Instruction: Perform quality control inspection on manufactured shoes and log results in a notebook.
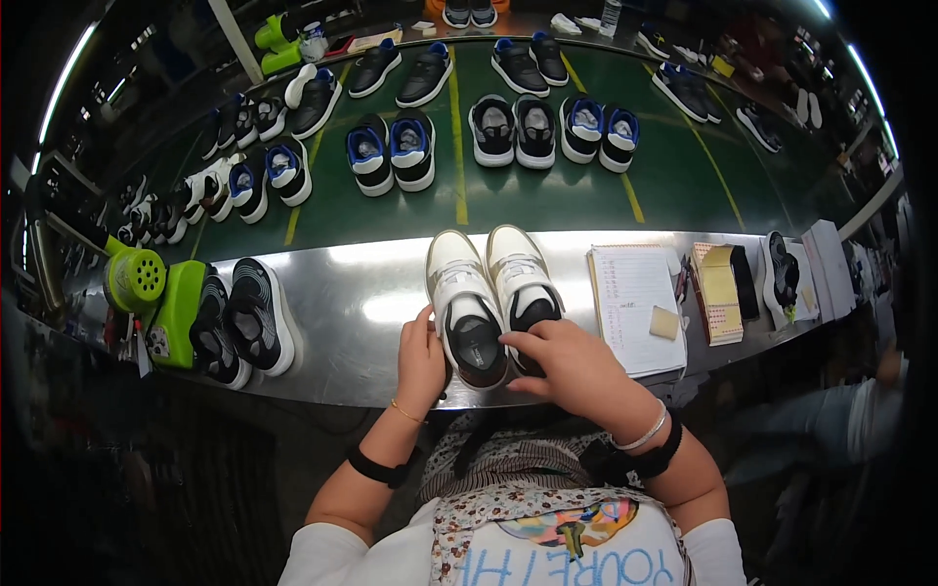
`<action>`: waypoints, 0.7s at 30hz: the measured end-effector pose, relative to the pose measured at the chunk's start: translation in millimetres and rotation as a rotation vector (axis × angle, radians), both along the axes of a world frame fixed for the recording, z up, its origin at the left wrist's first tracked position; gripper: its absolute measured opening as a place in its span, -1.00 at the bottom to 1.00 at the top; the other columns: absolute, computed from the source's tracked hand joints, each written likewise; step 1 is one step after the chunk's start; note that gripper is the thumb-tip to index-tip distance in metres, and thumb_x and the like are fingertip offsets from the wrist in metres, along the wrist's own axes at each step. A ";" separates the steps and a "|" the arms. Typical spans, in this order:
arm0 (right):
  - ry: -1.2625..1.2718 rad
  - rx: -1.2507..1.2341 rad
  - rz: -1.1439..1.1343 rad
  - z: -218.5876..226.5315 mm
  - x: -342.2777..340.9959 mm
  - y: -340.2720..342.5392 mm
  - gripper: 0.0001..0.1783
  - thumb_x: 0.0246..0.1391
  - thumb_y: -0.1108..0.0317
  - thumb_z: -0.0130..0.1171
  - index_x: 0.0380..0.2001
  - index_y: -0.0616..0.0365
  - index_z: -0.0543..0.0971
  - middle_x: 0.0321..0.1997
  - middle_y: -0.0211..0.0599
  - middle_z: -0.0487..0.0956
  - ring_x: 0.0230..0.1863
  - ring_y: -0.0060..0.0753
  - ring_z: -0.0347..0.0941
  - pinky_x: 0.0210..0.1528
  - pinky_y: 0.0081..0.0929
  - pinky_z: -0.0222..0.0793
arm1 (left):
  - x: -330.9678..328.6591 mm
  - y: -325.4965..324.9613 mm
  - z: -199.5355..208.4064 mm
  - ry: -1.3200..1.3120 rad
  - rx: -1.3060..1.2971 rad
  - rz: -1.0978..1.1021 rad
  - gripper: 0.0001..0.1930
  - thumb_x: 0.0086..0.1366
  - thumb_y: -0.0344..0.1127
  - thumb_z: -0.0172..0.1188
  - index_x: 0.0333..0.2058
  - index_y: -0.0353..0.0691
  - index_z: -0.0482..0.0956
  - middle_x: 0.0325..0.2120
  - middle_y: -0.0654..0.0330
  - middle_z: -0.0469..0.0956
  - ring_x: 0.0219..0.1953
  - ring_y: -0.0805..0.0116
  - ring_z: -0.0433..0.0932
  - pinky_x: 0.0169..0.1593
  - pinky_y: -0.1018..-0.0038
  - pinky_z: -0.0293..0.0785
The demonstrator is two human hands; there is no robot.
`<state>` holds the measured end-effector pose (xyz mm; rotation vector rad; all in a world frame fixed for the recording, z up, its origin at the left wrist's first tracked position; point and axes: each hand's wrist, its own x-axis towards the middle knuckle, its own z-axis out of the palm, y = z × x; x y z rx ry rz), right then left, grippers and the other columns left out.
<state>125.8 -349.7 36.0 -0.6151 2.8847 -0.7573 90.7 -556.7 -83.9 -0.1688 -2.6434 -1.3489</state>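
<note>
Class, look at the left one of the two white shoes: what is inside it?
In the left white shoe, a dark insole with a pale mark shows toward the heel. The strap and upper cover the toe end, hiding its inside.

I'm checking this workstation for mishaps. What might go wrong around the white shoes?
The white shoes have their heels near the front edge of the bench; a backward nudge might drop one. The notebook lies close to the right hand, which could brush it askew.
</note>
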 end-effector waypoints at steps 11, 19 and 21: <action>0.233 -0.020 0.093 -21.8 -14.9 50.8 -0.58 -0.37 -0.03 0.32 -0.46 -0.03 0.48 -0.45 -0.31 0.36 -0.31 -0.22 0.35 -0.36 -0.37 0.31 | 29.3 -28.0 -11.4 0.090 -0.047 -0.055 -0.78 0.07 -0.49 0.04 -0.25 -0.36 0.45 -0.37 0.03 0.41 -0.37 0.14 0.42 -0.26 0.36 0.37; 0.545 0.399 -0.385 32.6 -165.8 254.9 -0.51 -0.41 -0.04 0.36 -0.34 -0.10 0.53 -0.41 -0.32 0.43 -0.25 -0.21 0.37 -0.23 -0.30 0.30 | 22.6 -26.7 8.8 0.025 -0.241 -0.048 -0.75 0.16 -0.26 0.06 -0.27 -0.31 0.47 -0.32 -0.07 0.42 -0.21 -0.06 0.37 -0.15 0.18 0.30; 0.656 0.552 -0.555 53.4 -185.1 303.4 -0.40 -0.40 0.03 0.38 -0.15 -0.17 0.48 -0.24 -0.30 0.43 -0.11 -0.19 0.32 -0.10 -0.27 0.23 | 24.4 -18.8 23.0 -0.102 -0.267 -0.050 -0.74 0.13 -0.25 0.08 -0.27 -0.31 0.48 -0.31 -0.09 0.42 -0.22 -0.08 0.37 -0.13 0.19 0.29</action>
